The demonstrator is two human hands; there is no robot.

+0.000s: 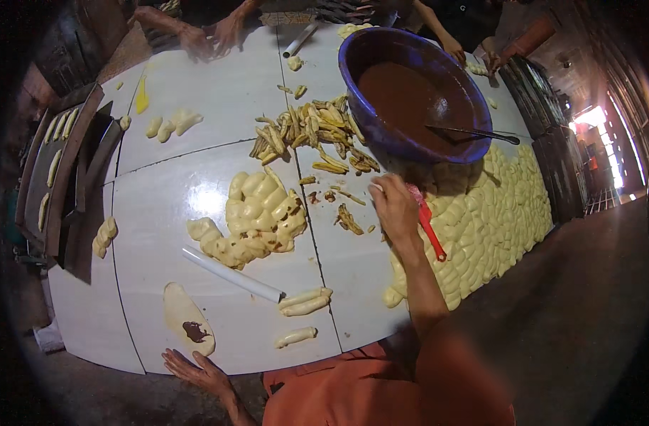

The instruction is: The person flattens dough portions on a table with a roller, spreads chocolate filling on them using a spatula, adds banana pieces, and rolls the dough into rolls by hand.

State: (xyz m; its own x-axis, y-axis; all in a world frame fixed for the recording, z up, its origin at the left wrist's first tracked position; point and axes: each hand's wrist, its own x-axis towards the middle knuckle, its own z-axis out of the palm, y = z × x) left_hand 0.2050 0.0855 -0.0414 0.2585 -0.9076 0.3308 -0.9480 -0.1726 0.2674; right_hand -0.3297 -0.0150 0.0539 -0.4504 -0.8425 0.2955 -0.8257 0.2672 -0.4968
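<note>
At the table's near edge my left hand (197,370) is open, its fingers stretched out beside a flattened oval of dough (179,305). A dark brown smear of filling (195,331) lies on that dough's near end. My right hand (395,206) is open above the table with its fingers a little bent, close to a red-handled spatula (431,231) resting by the dough pieces. Scraps of yellow-brown banana-like strips (348,220) lie just left of it. Rolled dough sticks (304,303) and a white tube (232,275) lie between my hands.
A purple basin (356,92) of brown liquid holds a dark-handled utensil (473,133). Many dough pieces (488,213) cover the right side; a dough heap (260,206) and strip pile (314,128) sit centrally. Trays (55,163) stand left. Other people's hands (211,41) work opposite.
</note>
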